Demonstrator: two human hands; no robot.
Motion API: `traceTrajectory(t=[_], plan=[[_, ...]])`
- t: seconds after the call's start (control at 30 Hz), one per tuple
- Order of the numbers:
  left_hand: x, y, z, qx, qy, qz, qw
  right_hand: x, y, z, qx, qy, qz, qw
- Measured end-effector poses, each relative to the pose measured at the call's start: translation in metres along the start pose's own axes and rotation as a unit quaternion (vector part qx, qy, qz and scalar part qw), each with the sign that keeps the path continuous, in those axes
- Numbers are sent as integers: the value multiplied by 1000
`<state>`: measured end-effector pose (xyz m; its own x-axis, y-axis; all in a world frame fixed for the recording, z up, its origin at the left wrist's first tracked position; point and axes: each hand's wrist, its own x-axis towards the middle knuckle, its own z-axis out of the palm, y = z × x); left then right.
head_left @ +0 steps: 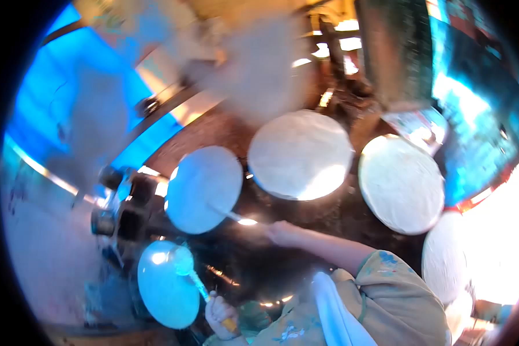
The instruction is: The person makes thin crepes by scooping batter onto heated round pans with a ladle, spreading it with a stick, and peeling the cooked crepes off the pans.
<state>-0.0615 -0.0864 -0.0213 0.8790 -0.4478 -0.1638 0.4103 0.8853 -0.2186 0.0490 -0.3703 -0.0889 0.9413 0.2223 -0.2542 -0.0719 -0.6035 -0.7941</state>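
Observation:
My left hand (219, 316) grips a ladle-like tool by its yellow-ended handle. The tool's pale, rounded head (183, 261) lies over a round white disc (166, 295) at the lower left. My right hand (281, 233) reaches across from the right and is closed on a thin, pale stick (239, 219). Its tip overlaps a second round disc (209, 180), and glare whitens the end near my hand. Blur hides the fingers' detail.
More pale discs form an arc on a dark surface: one at the top middle (300, 154), one at the right (402, 184), another at the far right (445, 258). Blurred grey smoke or steam (265, 69) rises behind. Dark metal parts (127, 205) stand left.

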Motion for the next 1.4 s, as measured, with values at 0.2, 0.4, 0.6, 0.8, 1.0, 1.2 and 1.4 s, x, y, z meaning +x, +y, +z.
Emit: traceTrajectory(t=[0.2,0.4,0.6,0.8,1.0,1.2,1.4], plan=[[28,5,-1,35,-15,-126,991,-131,69,86,205,5,3,979],[32,-15,-12,13,13,-205,979,-220,76,81,244,329,188,893],[31,-39,-16,4,38,-243,969,-218,99,9,-33,521,181,834],[26,-69,-14,23,34,-196,980,-179,143,-82,-121,479,240,835],[30,-97,-15,36,28,-147,988,-132,150,-128,-131,453,216,855],[33,-127,-16,36,4,-120,992,-111,187,-150,-209,421,181,864],[34,-129,-22,21,14,-136,990,-177,143,-195,-82,644,161,744]])
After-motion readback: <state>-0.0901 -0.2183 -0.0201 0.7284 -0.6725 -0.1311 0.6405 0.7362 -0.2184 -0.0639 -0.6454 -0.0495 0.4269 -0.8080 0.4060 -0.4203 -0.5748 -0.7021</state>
